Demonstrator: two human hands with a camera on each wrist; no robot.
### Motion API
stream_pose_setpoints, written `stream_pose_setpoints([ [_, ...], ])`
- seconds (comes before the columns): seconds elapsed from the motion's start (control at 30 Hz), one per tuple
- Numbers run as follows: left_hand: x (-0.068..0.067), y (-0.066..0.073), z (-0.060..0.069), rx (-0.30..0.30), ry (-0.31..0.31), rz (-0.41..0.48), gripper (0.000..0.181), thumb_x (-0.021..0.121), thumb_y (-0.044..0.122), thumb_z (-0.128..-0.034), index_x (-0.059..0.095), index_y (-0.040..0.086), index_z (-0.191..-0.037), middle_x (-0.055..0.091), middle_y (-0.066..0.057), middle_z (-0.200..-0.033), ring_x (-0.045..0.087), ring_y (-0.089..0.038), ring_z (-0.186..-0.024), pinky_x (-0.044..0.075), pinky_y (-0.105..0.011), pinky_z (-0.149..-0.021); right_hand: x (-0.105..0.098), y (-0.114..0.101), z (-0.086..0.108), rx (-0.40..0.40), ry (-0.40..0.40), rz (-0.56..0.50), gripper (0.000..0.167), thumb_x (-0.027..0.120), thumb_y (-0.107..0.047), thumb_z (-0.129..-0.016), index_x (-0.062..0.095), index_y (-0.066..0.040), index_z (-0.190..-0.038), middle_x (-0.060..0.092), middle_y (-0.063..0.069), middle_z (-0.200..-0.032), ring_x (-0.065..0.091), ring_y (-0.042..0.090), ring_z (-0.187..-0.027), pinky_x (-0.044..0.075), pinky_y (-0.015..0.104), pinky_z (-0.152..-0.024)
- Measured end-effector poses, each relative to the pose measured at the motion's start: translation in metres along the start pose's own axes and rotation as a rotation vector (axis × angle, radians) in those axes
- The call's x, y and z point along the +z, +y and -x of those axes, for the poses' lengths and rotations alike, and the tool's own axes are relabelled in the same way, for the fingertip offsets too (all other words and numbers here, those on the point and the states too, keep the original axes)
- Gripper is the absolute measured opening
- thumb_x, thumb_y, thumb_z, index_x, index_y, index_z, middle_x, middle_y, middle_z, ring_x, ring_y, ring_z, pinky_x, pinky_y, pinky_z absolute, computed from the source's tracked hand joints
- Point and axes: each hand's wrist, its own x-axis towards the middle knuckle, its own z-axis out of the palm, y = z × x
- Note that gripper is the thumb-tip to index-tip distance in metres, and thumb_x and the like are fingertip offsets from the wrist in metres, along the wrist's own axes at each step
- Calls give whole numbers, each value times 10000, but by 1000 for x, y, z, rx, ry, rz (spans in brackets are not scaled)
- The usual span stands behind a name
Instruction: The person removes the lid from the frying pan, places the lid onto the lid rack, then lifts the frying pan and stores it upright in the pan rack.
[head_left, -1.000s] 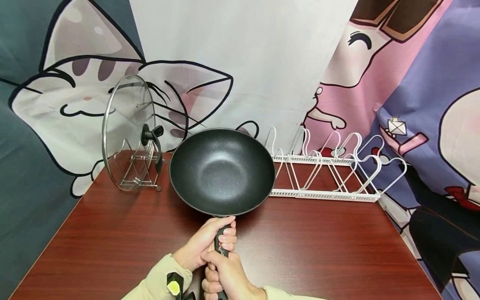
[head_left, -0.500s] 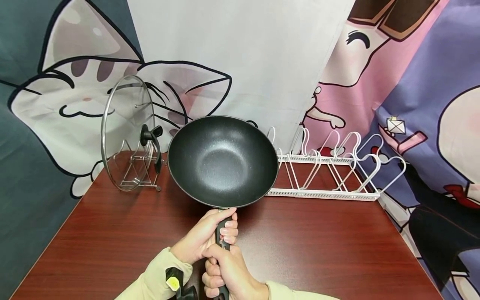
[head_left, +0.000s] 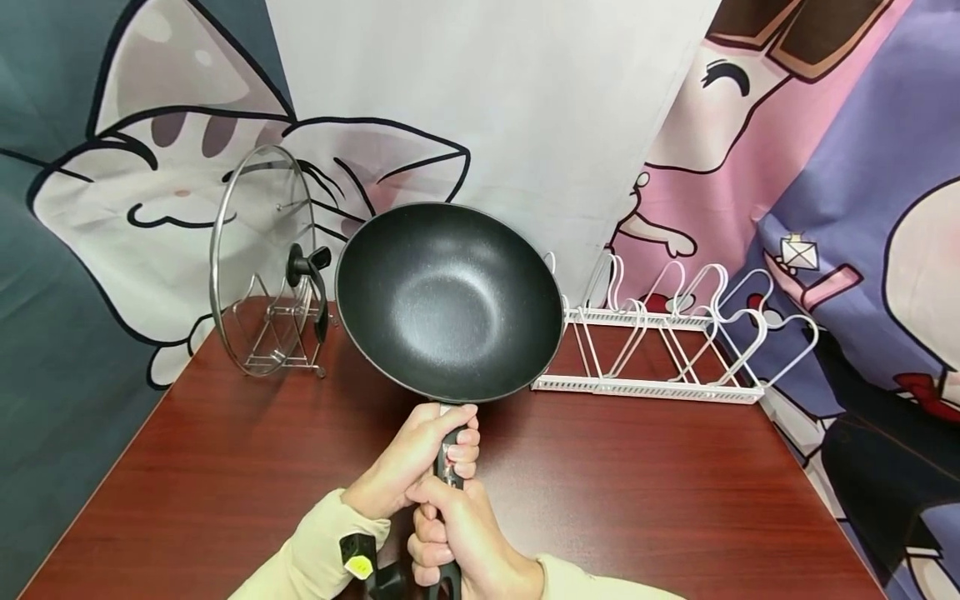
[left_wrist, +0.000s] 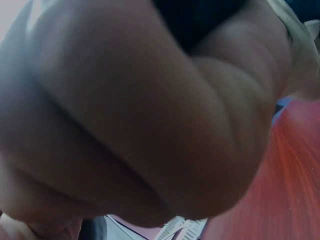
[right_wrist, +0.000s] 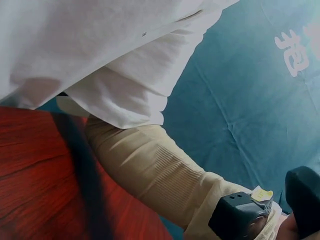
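Observation:
A black wok [head_left: 450, 304] is held up over the table in the head view, its dark inside facing me. My left hand [head_left: 408, 458] grips its black handle [head_left: 450, 467] near the bowl, thumb along the top. Lower on the same handle, my right hand [head_left: 476, 533] has its fingers curled round it, close behind the left. Blurred hand skin [left_wrist: 150, 115] fills most of the left wrist view. The right wrist view shows the left sleeve [right_wrist: 155, 170] with a black wrist camera [right_wrist: 240, 215], and a dark rounded handle end [right_wrist: 302, 200].
At the left a glass lid [head_left: 262, 258] stands upright in a small wire rack [head_left: 288, 333]. A white wire rack [head_left: 660, 387] sits right of the wok, partly behind it. Printed cloth [head_left: 510, 100] hangs behind the brown table [head_left: 637, 483].
The wok has risen in the head view and looks slightly larger. Both hands have moved up a little with it, keeping their grip on the handle. Lid and racks stay put.

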Motion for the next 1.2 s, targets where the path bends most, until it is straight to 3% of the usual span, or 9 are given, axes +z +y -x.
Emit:
stream_pose_setpoints([
  [0.23, 2, 1, 0, 52, 13, -84, 260, 489, 187, -942, 396, 71, -729, 342, 33, -607, 329, -48, -464, 312, -171, -464, -1, -3, 2, 8, 1, 22, 289, 521, -158, -785, 326, -145, -573, 247, -63, -419, 203, 64, -345, 251, 214, -353],
  [0.57, 4, 1, 0, 61, 168, -161, 254, 517, 179, -920, 415, 35, -737, 367, 9, -608, 347, -79, -471, 348, -201, -465, -2, -6, 2, 3, 47, 56, 246, 562, -166, -774, 406, -109, -592, 380, -42, -460, 341, 85, -326, 379, 255, -360],
  [0.73, 5, 1, 0, 75, 228, -234, 228, 490, 143, -920, 419, 12, -748, 384, -12, -609, 371, -100, -470, 374, -219, -466, -3, -6, 0, 14, 58, 71, 230, 566, -168, -775, 411, -109, -616, 372, -31, -477, 339, 108, -347, 373, 262, -374],
  [0.97, 11, 4, 3, 101, 251, -358, 193, 445, 83, -899, 428, 12, -720, 411, -29, -603, 419, -135, -463, 420, -247, -482, 0, -3, -1, -22, 97, 66, 257, 557, -101, -709, 366, -97, -537, 321, -43, -419, 252, 59, -282, 308, 235, -303],
  [1.2, 9, 5, 5, 105, 215, -284, 190, 475, 84, -904, 418, 24, -733, 405, -34, -627, 417, -134, -492, 407, -227, -513, -1, -7, 0, 3, 25, 32, 269, 527, -86, -699, 331, -111, -517, 292, -58, -415, 221, 30, -281, 279, 210, -297],
])
